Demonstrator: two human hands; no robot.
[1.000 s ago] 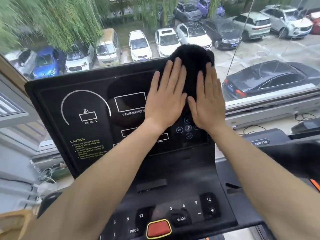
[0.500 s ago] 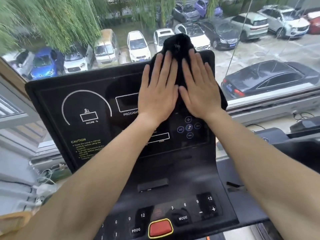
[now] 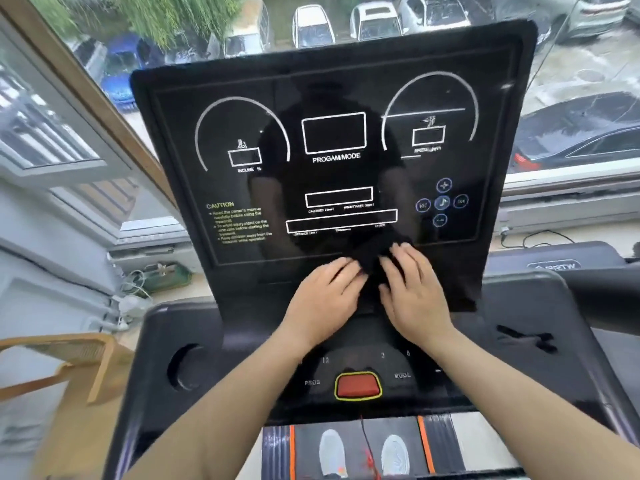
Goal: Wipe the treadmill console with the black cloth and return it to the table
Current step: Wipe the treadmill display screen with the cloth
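The black treadmill console fills the middle of the view, its glossy display panel tilted up toward me. The black cloth is bunched at the panel's lower edge, mostly hidden between and under my hands. My left hand presses on the cloth's left side with fingers curled over it. My right hand presses on its right side, fingers spread across it. Both hands sit just above the lower button panel with its red stop button.
A round cup holder is at the console's lower left. A wooden chair frame stands at the left. Behind the console is a window sill with cables. The treadmill belt and my two shoes show at the bottom.
Both hands and the cloth have slid from the console's upper right corner down to the lower middle of the panel. The camera has tilted down and shifted, showing the whole console.
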